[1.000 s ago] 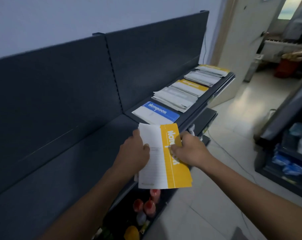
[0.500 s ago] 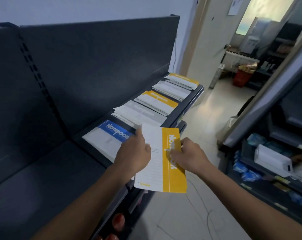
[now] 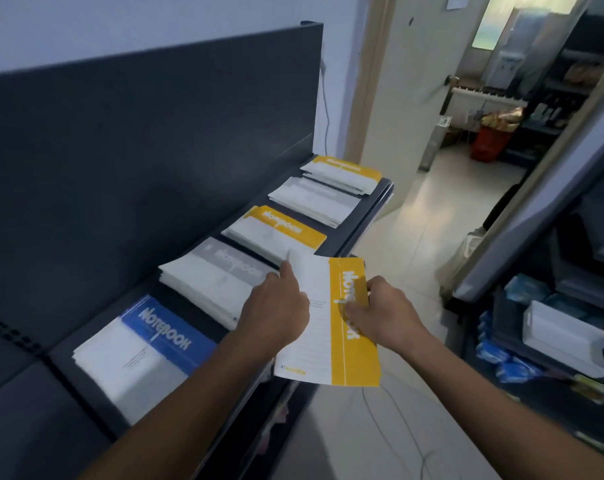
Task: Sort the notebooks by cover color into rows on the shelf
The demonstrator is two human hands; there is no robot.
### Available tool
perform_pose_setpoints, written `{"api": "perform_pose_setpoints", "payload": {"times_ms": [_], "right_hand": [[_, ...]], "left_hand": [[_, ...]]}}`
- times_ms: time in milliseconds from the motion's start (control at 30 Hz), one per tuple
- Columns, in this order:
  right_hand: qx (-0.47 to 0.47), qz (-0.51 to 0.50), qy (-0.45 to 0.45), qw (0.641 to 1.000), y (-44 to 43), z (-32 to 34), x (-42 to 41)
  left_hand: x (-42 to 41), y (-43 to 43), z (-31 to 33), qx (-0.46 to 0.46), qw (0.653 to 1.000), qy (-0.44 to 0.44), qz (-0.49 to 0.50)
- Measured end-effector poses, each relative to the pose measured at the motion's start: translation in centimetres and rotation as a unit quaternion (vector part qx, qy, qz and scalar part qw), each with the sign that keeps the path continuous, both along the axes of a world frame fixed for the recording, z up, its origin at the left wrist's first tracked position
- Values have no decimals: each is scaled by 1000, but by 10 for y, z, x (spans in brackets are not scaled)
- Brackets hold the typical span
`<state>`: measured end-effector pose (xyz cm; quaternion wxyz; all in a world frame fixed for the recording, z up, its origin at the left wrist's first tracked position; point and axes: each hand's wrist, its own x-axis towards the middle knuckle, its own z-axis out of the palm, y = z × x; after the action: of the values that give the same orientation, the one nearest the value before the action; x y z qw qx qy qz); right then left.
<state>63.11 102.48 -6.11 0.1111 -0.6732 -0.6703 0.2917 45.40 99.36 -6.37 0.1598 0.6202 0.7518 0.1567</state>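
Both hands hold one yellow-and-white notebook point(image 3: 331, 337) over the front edge of the dark shelf point(image 3: 364, 216). My left hand point(image 3: 276, 313) grips its white left side, my right hand point(image 3: 380, 313) its yellow band. Along the shelf lie separate stacks: a blue notebook stack point(image 3: 144, 351) nearest, then a grey stack point(image 3: 217, 275), a yellow stack point(image 3: 279, 230), a second grey stack point(image 3: 314, 199) and a second yellow stack point(image 3: 342, 173) at the far end.
A dark back panel point(image 3: 148, 140) rises behind the shelf. Lower shelf levels sit below the front edge. On the right stands another rack point(image 3: 553, 334) with white and blue packages. A tiled aisle point(image 3: 407, 237) runs to an open doorway; a cable lies on the floor.
The view has swung right along the shelf, so the stacks now lie closer and more to the left. Both hands keep the same hold on the yellow notebook, which has moved toward the stacks.
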Motion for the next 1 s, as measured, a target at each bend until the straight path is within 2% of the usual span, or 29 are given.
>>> {"api": "perform_pose_setpoints", "payload": {"times_ms": [200, 367, 533, 800, 1000], "right_hand": [[10, 62, 2, 998, 85, -7, 45], [12, 130, 25, 991, 146, -16, 48], [3, 209, 38, 977, 202, -21, 20], [-3, 288, 11, 957, 291, -21, -40], [30, 387, 6, 922, 322, -21, -100]], "left_hand": [[44, 68, -2, 4, 998, -17, 54], [54, 98, -4, 8, 993, -29, 118], [39, 132, -16, 11, 973, -17, 231], [5, 190, -33, 37, 948, -10, 315], [-14, 197, -43, 19, 915, -1, 404]]}}
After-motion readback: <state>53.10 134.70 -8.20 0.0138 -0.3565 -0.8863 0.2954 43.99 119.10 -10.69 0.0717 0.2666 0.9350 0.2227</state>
